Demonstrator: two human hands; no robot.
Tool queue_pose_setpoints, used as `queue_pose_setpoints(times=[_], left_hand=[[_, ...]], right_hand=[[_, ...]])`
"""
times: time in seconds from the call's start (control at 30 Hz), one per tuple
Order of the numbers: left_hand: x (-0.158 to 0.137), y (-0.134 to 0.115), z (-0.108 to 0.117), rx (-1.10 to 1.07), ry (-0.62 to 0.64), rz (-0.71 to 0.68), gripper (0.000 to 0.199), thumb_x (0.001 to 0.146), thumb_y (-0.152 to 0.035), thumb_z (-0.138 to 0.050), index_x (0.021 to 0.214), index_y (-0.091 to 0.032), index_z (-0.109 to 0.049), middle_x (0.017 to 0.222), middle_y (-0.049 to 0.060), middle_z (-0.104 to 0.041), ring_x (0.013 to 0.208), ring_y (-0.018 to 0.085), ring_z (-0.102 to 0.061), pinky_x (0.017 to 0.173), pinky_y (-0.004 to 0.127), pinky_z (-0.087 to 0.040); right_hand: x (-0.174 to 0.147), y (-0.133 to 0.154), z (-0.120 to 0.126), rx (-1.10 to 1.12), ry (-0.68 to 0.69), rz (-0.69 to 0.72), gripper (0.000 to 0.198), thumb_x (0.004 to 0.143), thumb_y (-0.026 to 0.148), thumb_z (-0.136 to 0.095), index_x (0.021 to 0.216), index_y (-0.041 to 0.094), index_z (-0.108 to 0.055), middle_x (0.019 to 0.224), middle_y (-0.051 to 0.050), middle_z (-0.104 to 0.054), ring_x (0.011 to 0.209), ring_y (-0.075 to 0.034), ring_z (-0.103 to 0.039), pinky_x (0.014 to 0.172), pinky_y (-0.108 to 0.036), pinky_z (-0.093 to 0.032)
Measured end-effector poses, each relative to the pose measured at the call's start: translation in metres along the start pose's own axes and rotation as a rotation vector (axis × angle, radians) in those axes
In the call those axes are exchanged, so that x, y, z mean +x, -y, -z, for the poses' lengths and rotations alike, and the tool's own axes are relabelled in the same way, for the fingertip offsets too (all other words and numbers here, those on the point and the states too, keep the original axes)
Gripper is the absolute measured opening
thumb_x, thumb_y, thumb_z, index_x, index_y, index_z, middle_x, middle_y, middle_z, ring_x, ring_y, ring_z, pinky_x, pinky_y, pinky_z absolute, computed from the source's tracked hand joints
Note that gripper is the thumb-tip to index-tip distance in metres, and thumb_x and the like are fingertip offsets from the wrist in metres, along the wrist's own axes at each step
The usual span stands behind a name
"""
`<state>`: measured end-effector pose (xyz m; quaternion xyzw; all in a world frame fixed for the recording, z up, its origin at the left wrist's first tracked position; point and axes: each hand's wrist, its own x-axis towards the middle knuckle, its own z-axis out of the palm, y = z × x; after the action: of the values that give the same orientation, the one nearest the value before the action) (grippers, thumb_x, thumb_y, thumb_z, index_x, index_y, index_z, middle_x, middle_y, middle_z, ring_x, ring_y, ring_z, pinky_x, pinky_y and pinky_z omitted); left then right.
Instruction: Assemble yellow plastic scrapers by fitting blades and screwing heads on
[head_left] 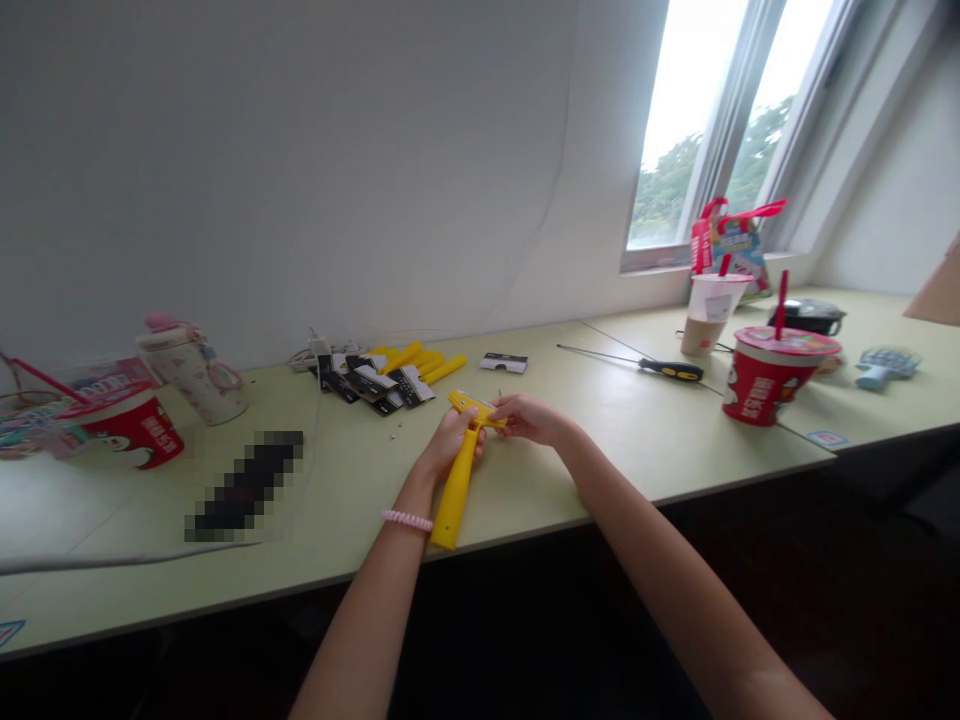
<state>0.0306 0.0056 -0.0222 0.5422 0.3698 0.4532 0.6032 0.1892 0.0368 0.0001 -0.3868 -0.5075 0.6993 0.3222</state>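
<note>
A yellow scraper (456,492) with a T-shaped head lies slanted over the table's front edge, its long handle toward me. My left hand (450,440) is closed around the neck just below the head. At the head's right end, the fingers of my right hand (525,415) are pinched together on it. A thin small piece sticks up by those fingertips, too small to name. Beyond my hands lies a pile of black and white card packets (367,378) with several yellow handles (426,360). Tiny metal bits (394,434) lie left of my left hand.
A long screwdriver (669,370) lies to the right, near a red cup (772,375) and a clear drink cup (709,312). On the left stand a tumbler (191,370), another red cup (146,430) and a blurred-out dark object (246,488). One single packet (504,363) lies near the wall.
</note>
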Motion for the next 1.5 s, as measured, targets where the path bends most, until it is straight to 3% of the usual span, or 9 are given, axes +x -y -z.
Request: queue_pose_setpoints(times=[0.3,0.4,0.47,0.5,0.6,0.67,0.77,1.03,1.5], left_hand=[[0.004,0.003,-0.001,0.049,-0.063,0.047,0.03,0.08,-0.043,-0.042,0.084,-0.014,-0.048,0.054,0.0,-0.053,0.039,0.009,-0.048,0.039,0.02,-0.036],[-0.002,-0.002,-0.001,0.244,-0.411,-0.046,0.035,0.08,-0.043,-0.046,0.099,-0.014,-0.047,0.082,0.008,-0.06,0.059,0.013,-0.057,0.055,0.027,-0.047],[-0.013,-0.008,-0.004,0.528,-0.684,-0.233,0.04,0.078,-0.041,-0.052,0.109,-0.016,-0.047,0.107,0.013,-0.056,0.084,0.018,-0.058,0.072,0.032,-0.048],[-0.021,-0.012,-0.006,0.7,-0.71,-0.349,0.041,0.079,-0.039,-0.051,0.113,-0.017,-0.047,0.116,0.014,-0.052,0.096,0.021,-0.055,0.08,0.035,-0.046],[-0.044,-0.022,-0.018,1.219,-0.539,-0.517,0.036,0.08,-0.031,-0.051,0.114,-0.021,-0.055,0.13,0.012,-0.044,0.118,0.027,-0.041,0.097,0.043,-0.034],[-0.053,-0.025,-0.026,1.436,-0.403,-0.44,0.041,0.077,-0.026,-0.055,0.118,-0.023,-0.055,0.134,0.013,-0.041,0.118,0.03,-0.041,0.095,0.046,-0.036],[-0.056,-0.022,-0.034,1.601,-0.334,-0.326,0.05,0.078,-0.017,-0.051,0.127,-0.023,-0.048,0.137,0.016,-0.037,0.114,0.031,-0.046,0.088,0.044,-0.042],[-0.053,-0.012,-0.039,1.583,-0.349,-0.327,0.058,0.078,0.0,-0.03,0.133,-0.015,-0.04,0.146,0.02,-0.019,0.102,0.023,-0.057,0.083,0.034,-0.047],[-0.051,-0.011,-0.04,1.505,-0.338,-0.367,0.059,0.078,0.002,-0.033,0.132,-0.02,-0.041,0.145,0.018,-0.024,0.116,0.025,-0.049,0.089,0.036,-0.044]], right_hand=[[-0.001,-0.003,-0.002,0.066,-0.02,0.095,0.012,0.061,0.005,-0.061,0.061,0.014,-0.053,0.06,0.001,-0.055,0.051,-0.005,-0.052,0.047,-0.014,-0.044],[0.003,-0.005,0.001,0.13,-0.081,0.118,0.014,0.06,0.004,-0.062,0.06,0.015,-0.053,0.06,0.002,-0.055,0.051,-0.006,-0.052,0.047,-0.014,-0.044],[0.005,-0.006,0.004,0.148,-0.11,0.119,0.014,0.06,0.004,-0.062,0.06,0.015,-0.054,0.059,0.002,-0.056,0.05,-0.006,-0.052,0.046,-0.015,-0.044],[0.006,-0.007,0.005,0.15,-0.12,0.116,0.014,0.061,0.003,-0.062,0.059,0.015,-0.054,0.059,0.001,-0.056,0.05,-0.006,-0.052,0.046,-0.015,-0.045],[0.008,-0.008,0.006,0.155,-0.139,0.096,0.012,0.062,0.003,-0.061,0.059,0.014,-0.056,0.062,0.0,-0.058,0.053,-0.007,-0.055,0.049,-0.015,-0.047],[0.007,-0.008,0.005,0.159,-0.126,0.086,0.012,0.063,0.002,-0.06,0.06,0.013,-0.057,0.064,-0.001,-0.06,0.054,-0.007,-0.057,0.051,-0.016,-0.049],[0.005,-0.007,0.003,0.168,-0.101,0.076,0.013,0.064,0.001,-0.06,0.06,0.013,-0.056,0.064,-0.001,-0.061,0.055,-0.008,-0.059,0.054,-0.016,-0.05],[0.0,-0.005,0.0,0.248,-0.034,0.065,0.017,0.066,-0.003,-0.056,0.067,0.014,-0.052,0.063,-0.002,-0.063,0.054,-0.009,-0.06,0.052,-0.016,-0.05],[0.0,-0.003,-0.001,0.235,-0.013,0.141,0.01,0.072,0.002,-0.054,0.067,0.011,-0.056,0.057,-0.001,-0.059,0.048,-0.006,-0.056,0.045,-0.013,-0.045]])
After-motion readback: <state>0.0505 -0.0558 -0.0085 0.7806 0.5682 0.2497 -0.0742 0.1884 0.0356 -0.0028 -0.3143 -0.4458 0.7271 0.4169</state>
